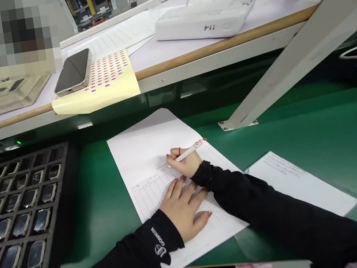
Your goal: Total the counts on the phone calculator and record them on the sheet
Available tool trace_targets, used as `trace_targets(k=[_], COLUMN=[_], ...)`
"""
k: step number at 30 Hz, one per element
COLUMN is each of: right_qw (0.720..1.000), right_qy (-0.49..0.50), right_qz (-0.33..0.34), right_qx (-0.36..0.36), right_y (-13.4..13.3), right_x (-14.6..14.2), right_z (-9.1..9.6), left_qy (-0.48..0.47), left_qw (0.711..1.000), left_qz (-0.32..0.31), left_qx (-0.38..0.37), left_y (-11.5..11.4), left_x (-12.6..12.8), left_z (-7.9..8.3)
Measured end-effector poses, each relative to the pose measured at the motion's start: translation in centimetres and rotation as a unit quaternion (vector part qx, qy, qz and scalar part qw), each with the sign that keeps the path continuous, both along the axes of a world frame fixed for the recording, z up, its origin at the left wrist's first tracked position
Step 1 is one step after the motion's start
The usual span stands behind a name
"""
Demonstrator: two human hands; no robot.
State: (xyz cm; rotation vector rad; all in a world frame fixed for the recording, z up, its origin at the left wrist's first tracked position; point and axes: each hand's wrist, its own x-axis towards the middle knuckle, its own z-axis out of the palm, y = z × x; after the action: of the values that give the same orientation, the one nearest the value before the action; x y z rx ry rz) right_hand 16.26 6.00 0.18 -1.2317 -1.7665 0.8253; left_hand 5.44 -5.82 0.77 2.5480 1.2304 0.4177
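A white form sheet (149,151) with a printed grid lies on the green mat (299,134). My left hand (184,207) lies flat on the sheet, fingers stretched out, pressing the paper down. Just above it my right hand (186,162) is closed round a white pen (189,151) with a red and orange cap, its tip on the sheet near the top of the grid. Both arms wear black sleeves.
A black tray (64,200) of several small dark parts sits at the left. A second paper (303,187) lies to the right. On the raised shelf: a phone (72,72), a sticker sheet (107,84), a white device (202,23). A slanted white bracket (289,63) crosses the right side.
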Motion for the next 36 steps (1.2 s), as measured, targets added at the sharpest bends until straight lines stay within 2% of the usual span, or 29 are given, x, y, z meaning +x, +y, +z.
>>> trace_targets(k=[17,23,36], right_qw=[1.000,0.999,1.000], right_qy=[-0.005,0.017,-0.003], right_qz=[-0.009,-0.036,-0.009], right_qx=[-0.007,-0.022,-0.005], right_y=[0.06,0.19,0.25], right_x=[-0.05,0.11,0.19], right_z=[0.18,0.16,-0.09], left_qy=[0.002,-0.001,-0.001], left_qw=[1.000,1.000,1.000], left_qz=[-0.004,-0.009,-0.013], left_qx=[0.007,0.003,0.004], left_y=[0.07,0.09,0.11], left_x=[-0.07,-0.21,-0.27], left_z=[0.07,0.01,-0.06])
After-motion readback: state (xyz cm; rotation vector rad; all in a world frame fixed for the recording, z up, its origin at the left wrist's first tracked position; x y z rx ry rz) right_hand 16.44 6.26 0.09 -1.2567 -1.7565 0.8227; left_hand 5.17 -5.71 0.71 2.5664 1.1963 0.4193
